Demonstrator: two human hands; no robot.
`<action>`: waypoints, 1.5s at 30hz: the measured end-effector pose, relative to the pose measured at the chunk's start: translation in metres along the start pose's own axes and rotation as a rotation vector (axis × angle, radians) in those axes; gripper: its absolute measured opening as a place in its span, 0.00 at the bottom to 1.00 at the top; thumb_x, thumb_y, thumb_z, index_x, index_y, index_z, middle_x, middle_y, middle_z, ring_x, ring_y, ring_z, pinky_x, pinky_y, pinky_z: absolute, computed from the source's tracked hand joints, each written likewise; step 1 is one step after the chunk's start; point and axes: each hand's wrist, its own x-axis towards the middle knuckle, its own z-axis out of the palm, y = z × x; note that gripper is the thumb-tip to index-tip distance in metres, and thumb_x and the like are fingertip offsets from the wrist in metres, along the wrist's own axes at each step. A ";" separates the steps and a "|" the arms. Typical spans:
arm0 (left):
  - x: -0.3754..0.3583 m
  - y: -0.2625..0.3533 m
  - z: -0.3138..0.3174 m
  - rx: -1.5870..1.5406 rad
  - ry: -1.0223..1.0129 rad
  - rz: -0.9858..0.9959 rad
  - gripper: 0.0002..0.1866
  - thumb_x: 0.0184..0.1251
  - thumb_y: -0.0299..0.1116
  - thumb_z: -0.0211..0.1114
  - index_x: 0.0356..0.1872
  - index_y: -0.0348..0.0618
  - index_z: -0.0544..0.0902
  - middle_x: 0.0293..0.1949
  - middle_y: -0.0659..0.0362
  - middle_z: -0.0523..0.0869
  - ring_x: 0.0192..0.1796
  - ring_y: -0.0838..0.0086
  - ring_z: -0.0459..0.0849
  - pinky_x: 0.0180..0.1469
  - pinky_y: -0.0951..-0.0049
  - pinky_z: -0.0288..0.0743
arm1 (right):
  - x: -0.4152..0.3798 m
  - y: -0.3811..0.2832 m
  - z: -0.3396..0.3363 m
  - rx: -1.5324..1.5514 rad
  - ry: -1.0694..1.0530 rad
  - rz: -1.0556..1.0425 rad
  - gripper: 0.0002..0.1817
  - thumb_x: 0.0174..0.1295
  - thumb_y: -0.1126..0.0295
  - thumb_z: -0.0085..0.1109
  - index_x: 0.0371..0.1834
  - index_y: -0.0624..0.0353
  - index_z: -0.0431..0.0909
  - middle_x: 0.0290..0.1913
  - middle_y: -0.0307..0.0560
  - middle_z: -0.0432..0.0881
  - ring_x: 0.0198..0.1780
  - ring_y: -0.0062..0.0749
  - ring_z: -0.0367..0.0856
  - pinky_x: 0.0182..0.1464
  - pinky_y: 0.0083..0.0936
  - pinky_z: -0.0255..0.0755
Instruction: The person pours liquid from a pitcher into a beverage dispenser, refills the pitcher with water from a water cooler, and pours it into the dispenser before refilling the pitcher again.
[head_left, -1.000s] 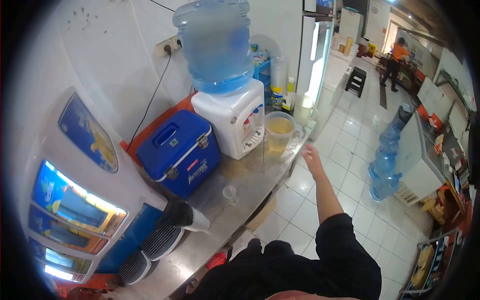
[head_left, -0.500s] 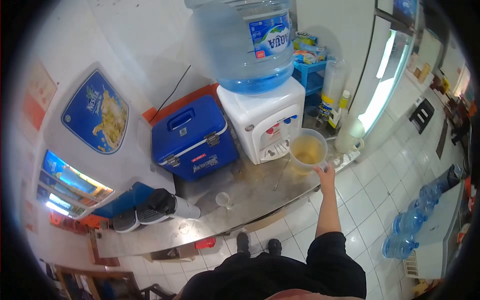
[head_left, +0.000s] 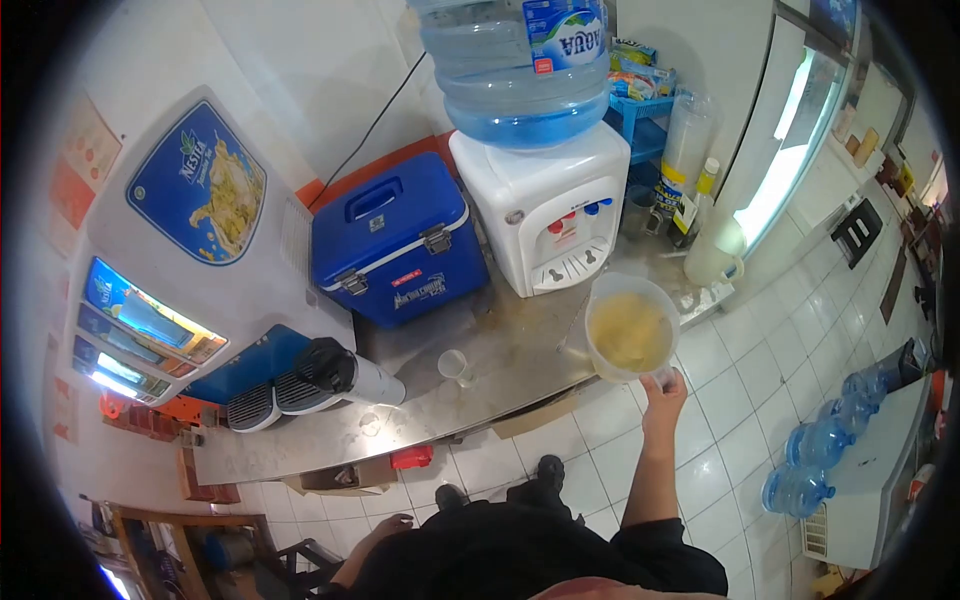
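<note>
My right hand (head_left: 664, 390) is wrapped round the handle of a translucent pitcher (head_left: 632, 335) with yellowish liquid in it, at the front edge of the metal counter (head_left: 480, 405). Behind the pitcher stands a white water dispenser (head_left: 545, 215) with a large blue bottle (head_left: 520, 85) on top. Low beside my body, my left hand (head_left: 397, 524) hangs over the floor away from the counter, its fingers small and partly hidden. A small clear cup (head_left: 453, 366) stands on the counter, left of the pitcher.
A blue cooler box (head_left: 395, 245) sits left of the dispenser, near a white and black flask (head_left: 365, 378) and a drink machine (head_left: 200, 210). Another pitcher (head_left: 712, 252) and bottles are at the counter's right end. Large water bottles (head_left: 797, 488) stand at the right.
The pitcher has moved toward me and over the counter's front edge in my right hand, its liquid now stirred. My left hand has come into view. The view has shifted.
</note>
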 end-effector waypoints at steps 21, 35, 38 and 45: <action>-0.168 0.204 -0.243 0.036 0.125 1.380 0.55 0.47 0.43 0.74 0.71 0.46 0.45 0.69 0.44 0.49 0.70 0.49 0.53 0.69 0.58 0.53 | -0.396 -0.214 0.223 0.120 -0.205 -0.158 0.21 0.55 0.59 0.65 0.42 0.61 0.69 0.21 0.31 0.69 0.16 0.11 0.59 0.18 0.11 0.51; -0.297 0.157 -0.328 -0.358 0.346 1.291 0.56 0.52 0.31 0.71 0.72 0.56 0.35 0.70 0.49 0.47 0.70 0.56 0.55 0.62 0.52 0.65 | -0.468 -0.327 0.348 0.135 -0.589 -0.348 0.20 0.60 0.57 0.61 0.47 0.60 0.70 0.22 0.28 0.65 0.17 0.10 0.56 0.19 0.10 0.51; -0.308 0.146 -0.359 -0.371 0.362 1.295 0.56 0.53 0.31 0.70 0.71 0.59 0.34 0.70 0.49 0.46 0.70 0.55 0.55 0.61 0.49 0.66 | -0.486 -0.339 0.379 0.146 -0.566 -0.384 0.19 0.59 0.57 0.61 0.44 0.58 0.70 0.22 0.27 0.64 0.17 0.09 0.55 0.19 0.10 0.50; -0.329 0.124 -0.446 -0.025 0.594 1.379 0.54 0.54 0.36 0.70 0.71 0.45 0.36 0.67 0.46 0.55 0.68 0.56 0.58 0.58 0.62 0.72 | -0.530 -0.350 0.455 0.174 -0.450 -0.528 0.21 0.58 0.59 0.63 0.48 0.60 0.70 0.23 0.25 0.66 0.17 0.07 0.54 0.19 0.11 0.45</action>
